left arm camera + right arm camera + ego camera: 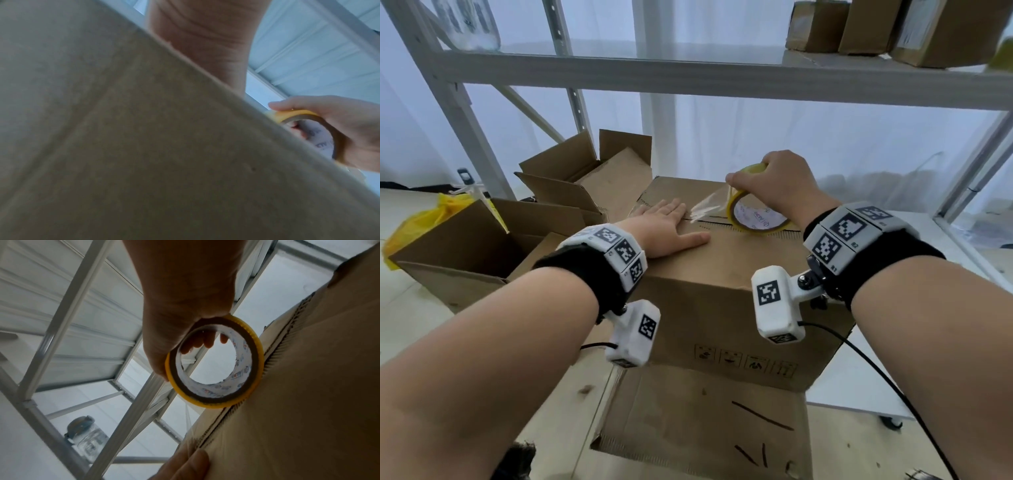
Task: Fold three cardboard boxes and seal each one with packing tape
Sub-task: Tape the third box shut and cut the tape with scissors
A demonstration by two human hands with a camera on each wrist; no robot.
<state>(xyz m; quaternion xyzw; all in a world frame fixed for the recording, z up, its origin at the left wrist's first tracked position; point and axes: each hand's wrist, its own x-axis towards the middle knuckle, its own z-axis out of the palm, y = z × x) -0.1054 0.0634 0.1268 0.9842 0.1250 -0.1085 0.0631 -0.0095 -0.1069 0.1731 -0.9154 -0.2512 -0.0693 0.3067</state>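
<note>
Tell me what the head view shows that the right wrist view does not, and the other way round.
Only the head view shows the two open boxes at the left, the yellow bag, and the left hand lying flat across the closed box. Only the right wrist view shows the glass jar and fingertips hooked through the roll's core. Both show the right hand gripping the tape roll at the flap seam.

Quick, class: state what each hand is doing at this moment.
Left hand: open, flat, pressing the cardboard box top.
Right hand: grips the packing tape roll, fingers through its core.
</note>
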